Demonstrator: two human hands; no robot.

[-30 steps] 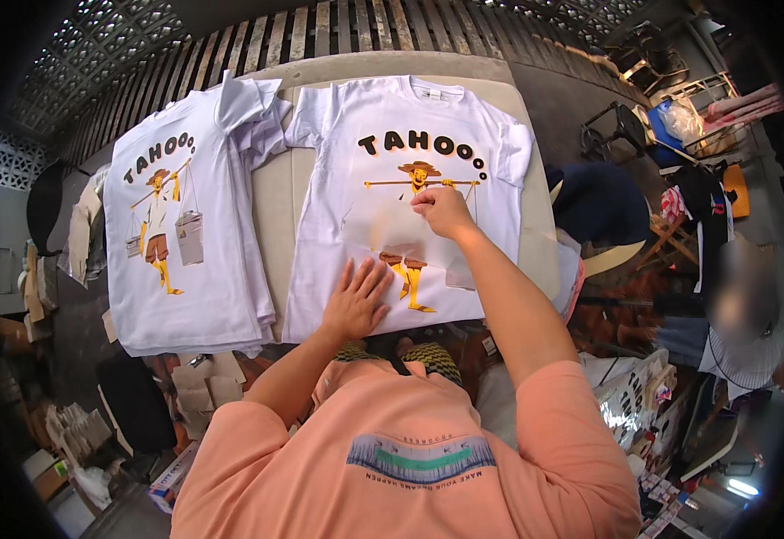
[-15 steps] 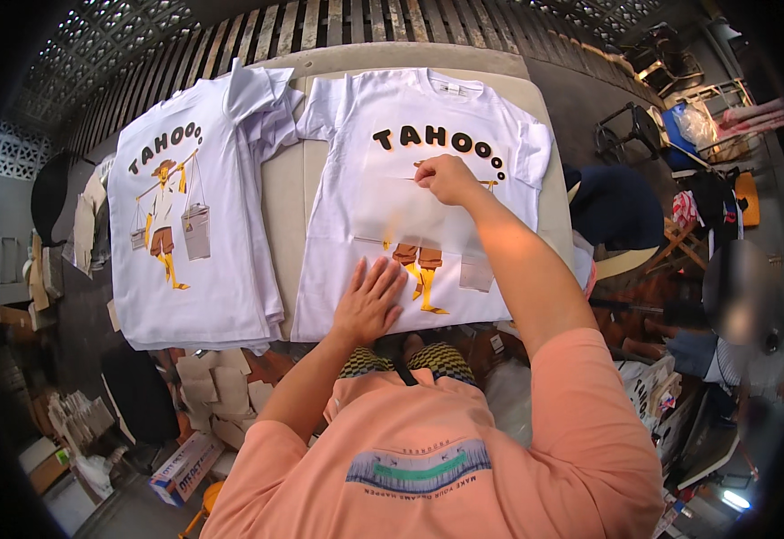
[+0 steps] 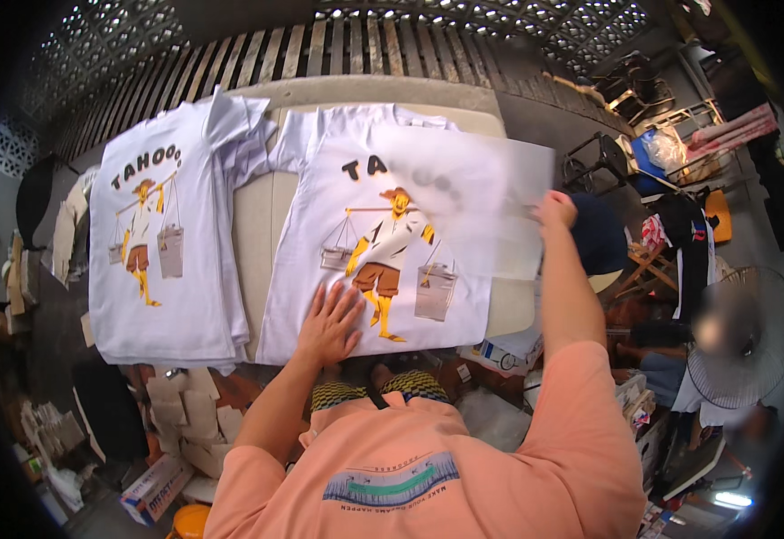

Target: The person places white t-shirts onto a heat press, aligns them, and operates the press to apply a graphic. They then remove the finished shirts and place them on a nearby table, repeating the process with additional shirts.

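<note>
A white T-shirt (image 3: 297, 242) lies flat on a pale padded table (image 3: 260, 199), printed with a figure in a hat carrying buckets on a pole. My left hand (image 3: 331, 325) rests flat on its lower part, fingers spread beside the figure's legs. With its fingers pinched, my right hand (image 3: 553, 214) holds the edge of a translucent film sheet (image 3: 509, 184), out past the shirt's right side. The film is raised over the shirt's upper right and blurs part of the lettering. The figure shows uncovered.
To the left lies a stack of white T-shirts (image 3: 203, 278), the top one with the same print. A slatted wooden rack (image 3: 320, 49) runs behind the table. On the right stand a fan (image 3: 760, 346) and a folding chair (image 3: 603, 166). A box (image 3: 156, 488) sits at the lower left.
My right hand has moved right and drawn the film off the figure. My left hand still presses on the shirt. The whole view has shifted slightly.
</note>
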